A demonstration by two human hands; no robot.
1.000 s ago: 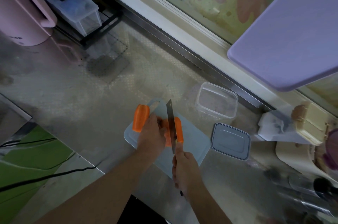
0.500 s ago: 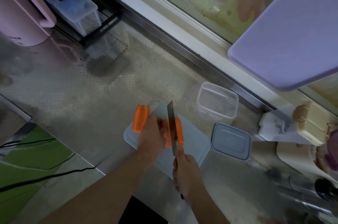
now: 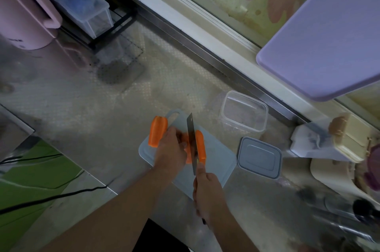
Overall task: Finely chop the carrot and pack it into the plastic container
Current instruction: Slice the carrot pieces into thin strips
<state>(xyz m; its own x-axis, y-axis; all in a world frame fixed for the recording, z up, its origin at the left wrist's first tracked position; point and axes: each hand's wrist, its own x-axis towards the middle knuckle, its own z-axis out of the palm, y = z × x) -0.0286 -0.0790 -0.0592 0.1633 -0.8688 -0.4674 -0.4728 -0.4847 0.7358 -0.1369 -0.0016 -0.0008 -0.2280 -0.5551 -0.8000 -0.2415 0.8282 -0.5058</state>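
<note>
Gripping the knife [image 3: 192, 140] by its handle, the right hand [image 3: 207, 192] sets the blade lengthwise into the carrot [image 3: 200, 146] on the pale cutting board [image 3: 218, 167], while the left hand [image 3: 171, 149] presses curled fingers onto the piece left of the blade. Bright orange, smooth-skinned and split into long sections, one lying at the board's far-left edge, the carrot is judged stiff, light and prone to roll, so best pinned flat side down. Beyond the board's right corner stand the empty plastic container [image 3: 243, 112] and its grey lid [image 3: 259, 158].
</note>
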